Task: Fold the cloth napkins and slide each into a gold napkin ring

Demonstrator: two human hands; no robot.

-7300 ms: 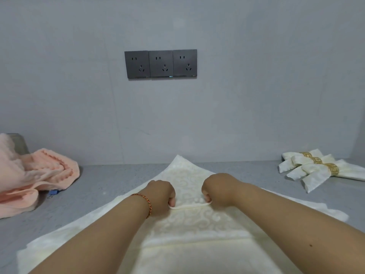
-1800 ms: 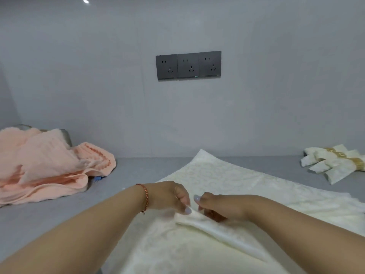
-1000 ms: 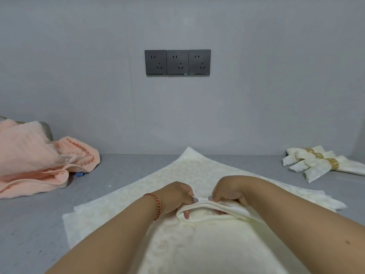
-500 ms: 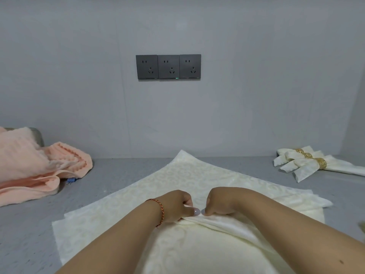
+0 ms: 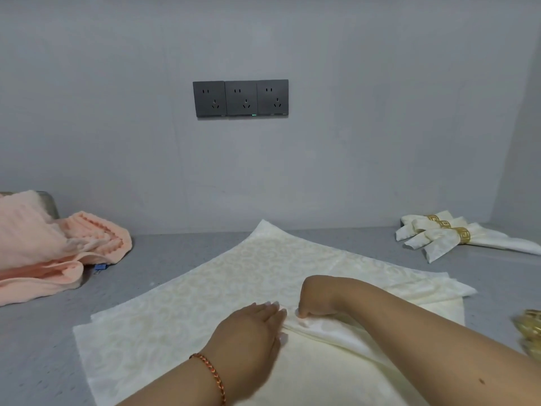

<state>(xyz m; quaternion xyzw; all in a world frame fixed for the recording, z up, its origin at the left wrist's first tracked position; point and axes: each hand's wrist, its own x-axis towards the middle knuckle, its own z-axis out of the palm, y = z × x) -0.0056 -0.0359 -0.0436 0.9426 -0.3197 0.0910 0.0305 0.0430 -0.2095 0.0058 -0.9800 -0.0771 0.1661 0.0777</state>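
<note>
A cream patterned cloth napkin (image 5: 234, 276) lies spread on the grey counter (image 5: 164, 250), a corner pointing at the wall. A narrow pleated fold (image 5: 328, 332) runs across its middle. My left hand (image 5: 251, 326) lies flat on the napkin, fingers straight, pressing the left end of the fold. My right hand (image 5: 319, 297) has curled fingers and pinches the fold beside it. At the far right lie finished napkins (image 5: 433, 238) in gold rings (image 5: 464, 234). A loose gold ring (image 5: 530, 329) shows blurred at the right edge.
A pile of peach towels (image 5: 44, 247) sits at the left, with a small blue clip (image 5: 99, 267) beside it. A triple dark wall socket (image 5: 240, 98) is on the grey wall behind the counter.
My left hand has let go of the fold and flattened onto the napkin. My right hand still pinches the fold. The view has shifted slightly.
</note>
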